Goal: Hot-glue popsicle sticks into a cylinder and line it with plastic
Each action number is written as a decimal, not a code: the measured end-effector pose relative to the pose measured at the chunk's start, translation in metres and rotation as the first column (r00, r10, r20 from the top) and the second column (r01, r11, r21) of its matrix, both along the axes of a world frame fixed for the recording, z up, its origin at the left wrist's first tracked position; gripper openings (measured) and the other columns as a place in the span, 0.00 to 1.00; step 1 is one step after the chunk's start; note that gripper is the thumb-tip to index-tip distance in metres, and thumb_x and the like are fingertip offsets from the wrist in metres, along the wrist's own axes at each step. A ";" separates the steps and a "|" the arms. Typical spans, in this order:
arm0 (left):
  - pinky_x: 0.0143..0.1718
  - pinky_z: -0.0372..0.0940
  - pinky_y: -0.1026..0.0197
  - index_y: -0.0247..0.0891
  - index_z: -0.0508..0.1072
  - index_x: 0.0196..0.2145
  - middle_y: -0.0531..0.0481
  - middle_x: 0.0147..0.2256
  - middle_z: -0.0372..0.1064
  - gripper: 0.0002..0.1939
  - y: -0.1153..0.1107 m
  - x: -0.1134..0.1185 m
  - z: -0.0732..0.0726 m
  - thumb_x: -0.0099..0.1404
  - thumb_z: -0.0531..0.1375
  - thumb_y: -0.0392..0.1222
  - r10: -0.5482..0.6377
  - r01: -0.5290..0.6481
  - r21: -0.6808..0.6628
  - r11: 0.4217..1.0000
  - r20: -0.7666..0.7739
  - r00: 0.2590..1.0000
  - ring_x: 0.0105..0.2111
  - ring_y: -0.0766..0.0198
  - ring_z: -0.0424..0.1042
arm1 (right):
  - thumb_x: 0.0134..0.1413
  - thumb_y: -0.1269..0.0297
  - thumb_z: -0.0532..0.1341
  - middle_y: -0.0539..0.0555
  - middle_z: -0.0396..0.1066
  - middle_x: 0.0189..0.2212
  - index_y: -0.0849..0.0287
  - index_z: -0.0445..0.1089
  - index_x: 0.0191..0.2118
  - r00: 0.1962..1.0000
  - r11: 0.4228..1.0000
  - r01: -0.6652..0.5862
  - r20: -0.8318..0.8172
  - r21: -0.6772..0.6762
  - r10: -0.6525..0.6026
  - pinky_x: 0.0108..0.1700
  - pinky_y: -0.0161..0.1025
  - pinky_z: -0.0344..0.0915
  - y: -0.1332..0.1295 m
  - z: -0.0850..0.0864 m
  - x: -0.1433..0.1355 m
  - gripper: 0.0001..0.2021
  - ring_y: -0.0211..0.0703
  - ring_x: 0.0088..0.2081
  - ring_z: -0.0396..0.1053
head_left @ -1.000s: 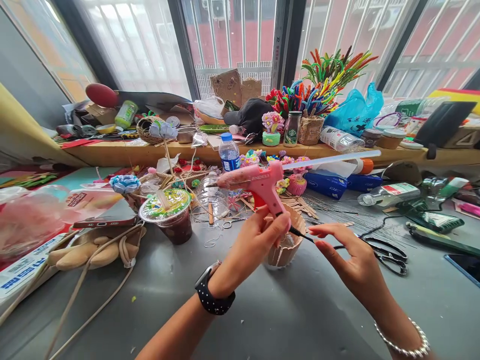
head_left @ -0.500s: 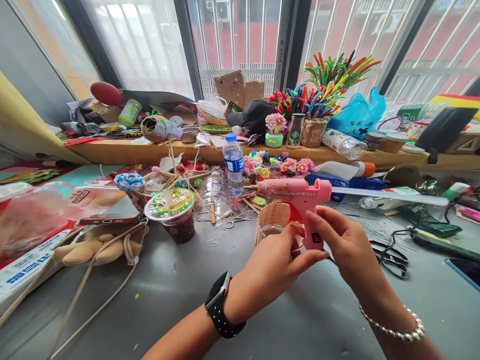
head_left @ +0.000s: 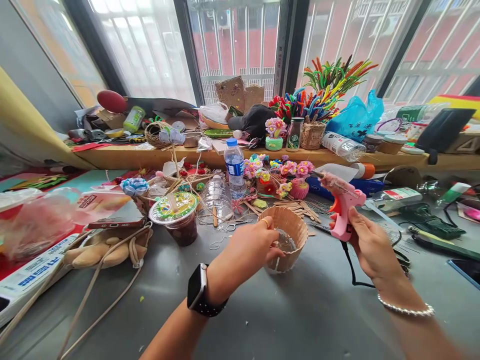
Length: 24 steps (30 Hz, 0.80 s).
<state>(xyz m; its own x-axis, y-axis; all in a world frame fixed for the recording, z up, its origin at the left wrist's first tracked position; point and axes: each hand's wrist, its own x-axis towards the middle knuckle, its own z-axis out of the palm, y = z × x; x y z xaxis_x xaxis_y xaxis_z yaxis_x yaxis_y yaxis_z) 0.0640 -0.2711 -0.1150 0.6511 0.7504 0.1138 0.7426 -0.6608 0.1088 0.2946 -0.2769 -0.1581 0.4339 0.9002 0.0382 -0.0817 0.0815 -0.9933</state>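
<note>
My left hand (head_left: 249, 250), with a ring and a black watch, has its curled fingers on the near left rim of a round pot of light wooden craft sticks (head_left: 297, 227). Clear plastic shows inside the pot, which rests on the grey table (head_left: 300, 320). To the right, my right hand (head_left: 369, 245) is closed around the handle of a pink hot glue gun (head_left: 344, 205). The gun's nozzle points up and left, beyond the pot. A clear glue stick (head_left: 378, 210) sticks out of its back, and a black cord hangs from the handle.
Behind the pot lie loose craft sticks (head_left: 296, 209) and a cut plastic bottle (head_left: 216, 197). A water bottle (head_left: 235, 172) and a lidded drink cup (head_left: 176, 220) stand to the left. Pipe-cleaner flowers (head_left: 302, 170) and a crowded ledge (head_left: 210, 158) are further back.
My left hand has left the glue gun and moved left to the stick pot. My right hand has carried the glue gun right, tilting its nozzle upward.
</note>
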 end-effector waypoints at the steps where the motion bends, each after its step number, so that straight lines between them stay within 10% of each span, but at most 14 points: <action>1: 0.23 0.55 0.66 0.38 0.70 0.28 0.51 0.33 0.67 0.10 0.002 -0.003 0.002 0.57 0.57 0.48 -0.017 0.016 -0.018 1.000 -0.015 1.000 0.26 0.64 0.69 | 0.40 0.46 0.59 0.51 0.70 0.23 0.58 0.68 0.29 1.000 1.000 0.004 0.026 -0.007 -0.004 0.29 0.35 0.65 0.001 -0.005 0.000 0.18 0.38 0.26 0.67; 13: 0.30 0.56 0.65 0.38 0.70 0.27 0.52 0.29 0.70 0.07 0.015 -0.042 0.021 0.55 0.59 0.44 0.100 -0.089 -0.262 0.961 0.030 0.995 0.31 0.62 0.67 | 0.41 0.38 0.51 0.51 0.66 0.19 0.60 0.64 0.25 0.946 0.983 -0.001 0.318 -0.184 0.061 0.24 0.35 0.61 0.007 -0.027 0.001 0.26 0.36 0.20 0.61; 24: 0.30 0.56 0.67 0.40 0.71 0.30 0.54 0.34 0.67 0.11 0.012 -0.035 0.016 0.50 0.62 0.48 -0.015 0.029 -0.287 0.958 0.050 0.999 0.32 0.64 0.67 | 0.30 0.55 0.60 0.56 0.72 0.29 0.61 0.63 0.37 0.759 0.937 0.200 0.650 -0.286 0.036 0.30 0.39 0.60 0.012 -0.038 0.021 0.23 0.46 0.29 0.68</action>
<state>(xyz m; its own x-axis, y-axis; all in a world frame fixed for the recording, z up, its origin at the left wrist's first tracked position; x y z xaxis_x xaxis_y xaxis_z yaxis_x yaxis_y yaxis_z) 0.0286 -0.2592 -0.0993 0.6671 0.7412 -0.0742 0.7177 -0.6129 0.3304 0.3156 -0.2650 -0.1965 0.4863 0.8723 0.0518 0.5692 -0.2713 -0.7761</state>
